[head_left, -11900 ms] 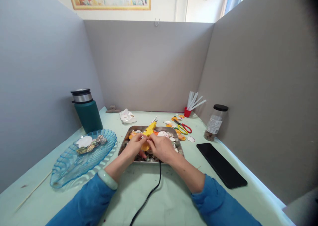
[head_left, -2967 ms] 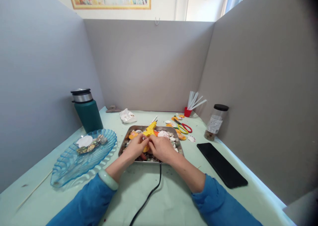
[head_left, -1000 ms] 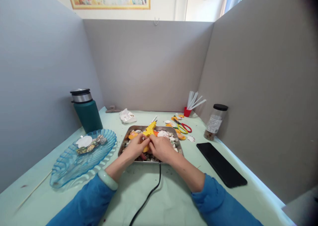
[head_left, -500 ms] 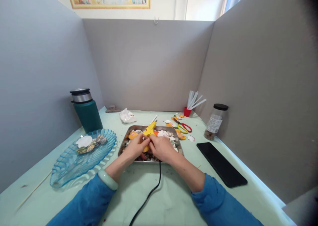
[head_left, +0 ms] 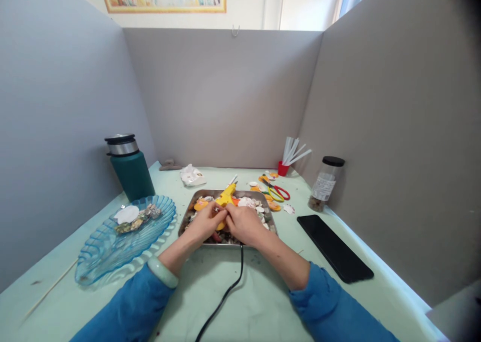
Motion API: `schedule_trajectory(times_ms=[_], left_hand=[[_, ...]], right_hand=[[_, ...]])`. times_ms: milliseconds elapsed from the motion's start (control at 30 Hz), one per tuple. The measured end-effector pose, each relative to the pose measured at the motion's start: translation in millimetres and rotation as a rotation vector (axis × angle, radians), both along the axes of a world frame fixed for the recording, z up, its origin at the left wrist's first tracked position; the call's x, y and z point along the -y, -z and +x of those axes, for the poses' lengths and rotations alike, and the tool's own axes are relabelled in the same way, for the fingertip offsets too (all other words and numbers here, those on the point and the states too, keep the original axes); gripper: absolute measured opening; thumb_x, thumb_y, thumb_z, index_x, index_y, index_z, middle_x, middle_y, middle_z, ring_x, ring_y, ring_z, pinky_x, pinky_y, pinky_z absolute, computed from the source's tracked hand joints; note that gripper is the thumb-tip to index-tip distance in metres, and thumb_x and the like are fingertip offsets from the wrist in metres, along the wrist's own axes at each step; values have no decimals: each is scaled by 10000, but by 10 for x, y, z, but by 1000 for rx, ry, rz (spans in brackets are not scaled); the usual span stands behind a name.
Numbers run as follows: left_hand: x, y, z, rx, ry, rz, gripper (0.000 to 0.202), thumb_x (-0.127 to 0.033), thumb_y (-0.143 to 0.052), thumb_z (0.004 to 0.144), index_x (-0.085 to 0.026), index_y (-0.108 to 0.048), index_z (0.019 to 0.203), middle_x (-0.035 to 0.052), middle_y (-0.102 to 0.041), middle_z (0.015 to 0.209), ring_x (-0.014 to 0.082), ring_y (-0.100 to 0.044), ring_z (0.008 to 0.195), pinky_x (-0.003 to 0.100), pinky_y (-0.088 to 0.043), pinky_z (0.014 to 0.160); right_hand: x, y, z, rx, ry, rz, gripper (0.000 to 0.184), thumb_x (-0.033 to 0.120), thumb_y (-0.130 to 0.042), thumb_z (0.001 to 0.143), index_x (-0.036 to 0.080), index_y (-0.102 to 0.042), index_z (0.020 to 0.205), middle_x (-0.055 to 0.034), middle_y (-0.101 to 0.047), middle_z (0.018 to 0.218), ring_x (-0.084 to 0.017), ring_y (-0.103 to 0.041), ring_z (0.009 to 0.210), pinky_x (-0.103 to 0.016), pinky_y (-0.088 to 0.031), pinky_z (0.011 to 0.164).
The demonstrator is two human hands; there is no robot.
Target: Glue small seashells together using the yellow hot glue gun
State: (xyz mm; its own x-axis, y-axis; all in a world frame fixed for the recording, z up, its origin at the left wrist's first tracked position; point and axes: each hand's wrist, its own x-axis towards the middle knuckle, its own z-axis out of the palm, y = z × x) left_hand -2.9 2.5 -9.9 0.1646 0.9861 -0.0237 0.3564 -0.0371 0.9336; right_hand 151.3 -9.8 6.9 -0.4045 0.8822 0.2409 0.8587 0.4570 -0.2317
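My left hand (head_left: 203, 225) and my right hand (head_left: 246, 224) meet over a metal tray (head_left: 196, 196), fingertips pinched together. Whatever lies between the fingers is too small and hidden to make out. Just beyond the fingertips, a yellow glue gun (head_left: 227, 194) rests on the tray's contents, nozzle pointing away from me; the hands cover part of it. Its black cord (head_left: 230, 288) comes out over the near rim toward me. Shells, small stones and orange cut-out pieces (head_left: 201, 204) fill the tray around both hands.
A blue shell-shaped dish (head_left: 112, 254) with shells and a white disc stands left, by a green bottle (head_left: 133, 176). On the right are a black phone (head_left: 335, 248), a jar (head_left: 326, 184), scissors (head_left: 277, 193) and a red cup (head_left: 283, 169) of glue sticks. Grey panels enclose the table.
The view has shifted very slightly. Both hands keep their pinch over the tray, and the glue gun stays in place.
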Motion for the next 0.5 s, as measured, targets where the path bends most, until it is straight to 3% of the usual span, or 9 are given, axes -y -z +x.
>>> schedule_trajectory(times_ms=[500], left_hand=[[-25,53,-13,-72,-12,75,258,-442,-588,858,-194,-542,913,-52,-571,603,106,-547,341,183,-356,320]], right_hand=[[-7,6,9,11,-2,-26,300,274,-357,980,170,-607,1111,-113,-722,971,-216,-668,884,-292,-392,735]])
